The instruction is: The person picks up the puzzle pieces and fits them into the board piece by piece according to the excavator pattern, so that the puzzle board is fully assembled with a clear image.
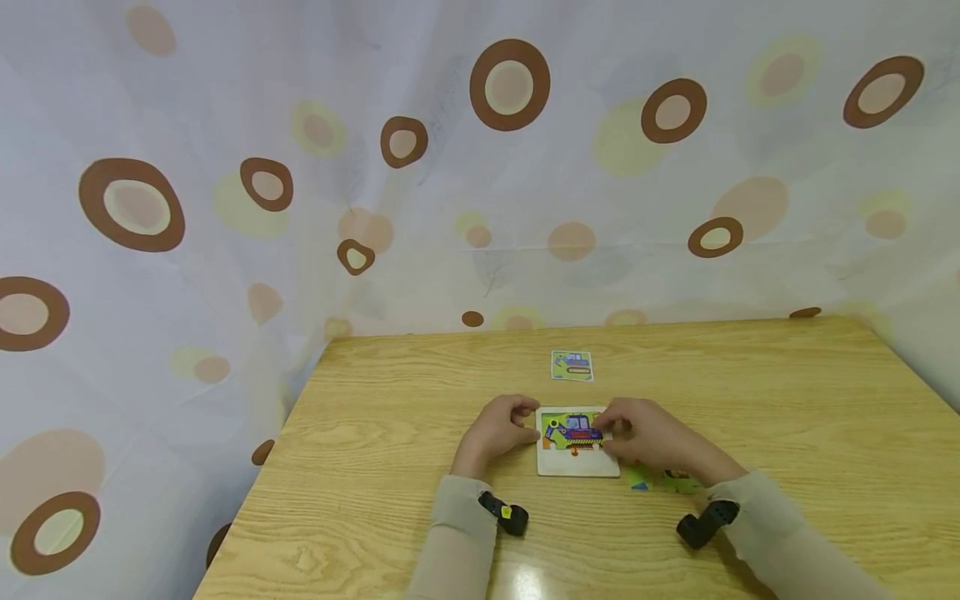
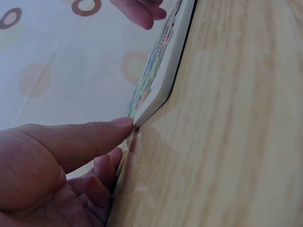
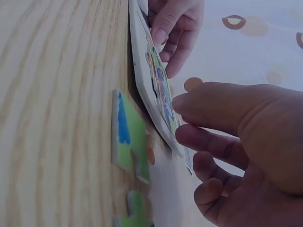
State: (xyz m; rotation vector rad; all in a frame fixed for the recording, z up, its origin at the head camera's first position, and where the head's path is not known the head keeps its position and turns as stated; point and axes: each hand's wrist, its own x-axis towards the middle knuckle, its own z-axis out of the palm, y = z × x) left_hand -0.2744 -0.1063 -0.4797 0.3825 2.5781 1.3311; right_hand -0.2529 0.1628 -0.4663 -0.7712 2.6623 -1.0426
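Note:
A white-framed jigsaw board [image 1: 577, 465] lies on the table, partly filled with pieces that show a blue and red digger [image 1: 579, 423]. My left hand [image 1: 497, 429] holds the board's left edge; in the left wrist view its thumb [image 2: 102, 135] is against the corner and the other fingers are bent below. Over the board's right side is my right hand [image 1: 648, 433], thumb and forefinger apart at the edge pieces. No loose piece shows between those fingertips in the right wrist view. Whether they press on the pieces is hard to tell.
Loose green jigsaw pieces, one with a blue corner [image 3: 129, 135], lie right of the board, partly below my right forearm. A small picture card [image 1: 572, 366] of a digger lies behind the board. A spotted curtain [image 1: 525, 192] hangs along the table's back edge.

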